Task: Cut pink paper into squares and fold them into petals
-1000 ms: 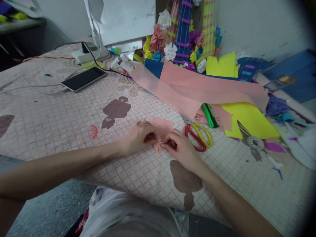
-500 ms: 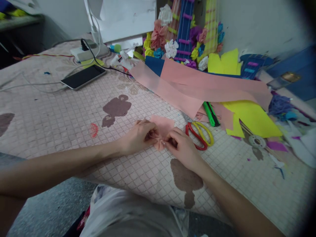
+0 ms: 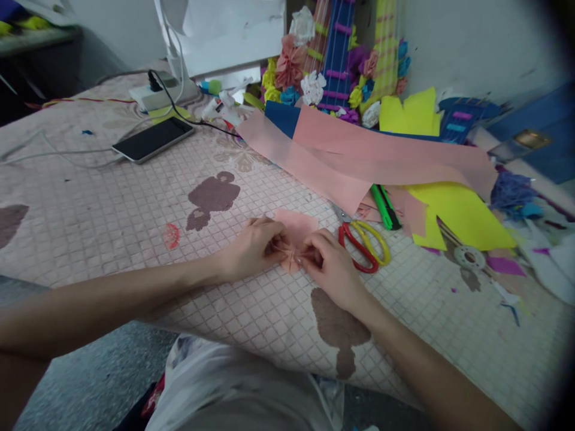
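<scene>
Between my hands, low over the table's near side, is a small piece of pink paper (image 3: 296, 222), gathered into creases at its near end. My left hand (image 3: 257, 248) pinches the left side of the creased part with thumb and fingers. On the right side, my right hand (image 3: 331, 263) pinches the same paper, its fingertips close to the left ones. Part of the paper is hidden behind the fingers. Just right of my right hand lie scissors (image 3: 365, 245) with one red and one yellow handle, touching neither hand.
Beyond the scissors lie a green box cutter (image 3: 384, 206), long pink paper strips (image 3: 341, 140) and yellow paper (image 3: 467, 215). Paper flowers (image 3: 291, 63) and several stringed paper guitars (image 3: 336, 54) stand at the back. A phone (image 3: 153, 139) with cables lies at the left, near a power strip (image 3: 157, 96).
Both hands stay almost in place on the pink paper. The creased end looks slightly more spread toward me between the fingertips.
</scene>
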The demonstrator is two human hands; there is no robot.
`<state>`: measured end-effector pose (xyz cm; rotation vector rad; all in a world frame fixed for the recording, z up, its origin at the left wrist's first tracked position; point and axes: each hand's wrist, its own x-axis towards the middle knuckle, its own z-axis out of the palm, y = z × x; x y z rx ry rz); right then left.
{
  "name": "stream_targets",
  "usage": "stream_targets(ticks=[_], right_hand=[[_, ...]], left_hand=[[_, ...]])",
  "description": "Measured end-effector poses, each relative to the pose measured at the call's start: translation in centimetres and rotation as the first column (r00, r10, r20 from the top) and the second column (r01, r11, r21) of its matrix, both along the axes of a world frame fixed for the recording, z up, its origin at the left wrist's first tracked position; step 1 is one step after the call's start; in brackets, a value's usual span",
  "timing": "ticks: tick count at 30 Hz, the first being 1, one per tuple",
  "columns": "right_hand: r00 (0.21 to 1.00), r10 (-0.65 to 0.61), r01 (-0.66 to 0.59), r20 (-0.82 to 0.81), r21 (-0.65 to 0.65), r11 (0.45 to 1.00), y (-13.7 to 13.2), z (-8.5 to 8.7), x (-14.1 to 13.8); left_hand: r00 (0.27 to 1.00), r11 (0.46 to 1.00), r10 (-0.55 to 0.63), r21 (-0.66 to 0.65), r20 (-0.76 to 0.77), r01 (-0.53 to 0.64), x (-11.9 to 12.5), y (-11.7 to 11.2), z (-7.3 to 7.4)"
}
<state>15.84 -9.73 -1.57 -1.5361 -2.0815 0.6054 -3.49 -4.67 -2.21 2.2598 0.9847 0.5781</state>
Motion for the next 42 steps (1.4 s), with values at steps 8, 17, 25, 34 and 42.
stream_targets(ticks=[8, 17, 25, 34, 42], right_hand=[[0.999, 0.007, -0.007, 0.034, 0.002, 1.000, -0.1, -0.2, -0.1], [0.994, 0.056, -0.060, 0.094, 0.038, 0.997, -0.3, -0.4, -0.1], [0.986, 0.102, -0.103, 0.133, -0.001, 0.995, -0.7, 0.3, -0.1], [0.978, 0.015, -0.027, 0.209, 0.052, 0.998, -0.6, -0.1, -1.0], [0.969, -0.035, -0.001, 0.243, 0.148, 0.989, -0.8, -1.0, -1.5]], left_hand=[[0.999, 0.999, -0.039, 0.034, -0.002, 0.040, 0.0, -0.1, -0.2], [0.993, 0.993, -0.099, 0.061, -0.065, 0.103, -0.2, -0.4, 0.3], [0.985, 0.988, -0.141, 0.055, -0.102, 0.147, -0.5, -0.4, 0.4], [0.985, 0.987, -0.150, 0.036, -0.087, 0.154, -0.7, -0.4, 0.7], [0.999, 0.998, 0.018, 0.056, 0.050, -0.021, -0.7, -0.1, -0.5]])
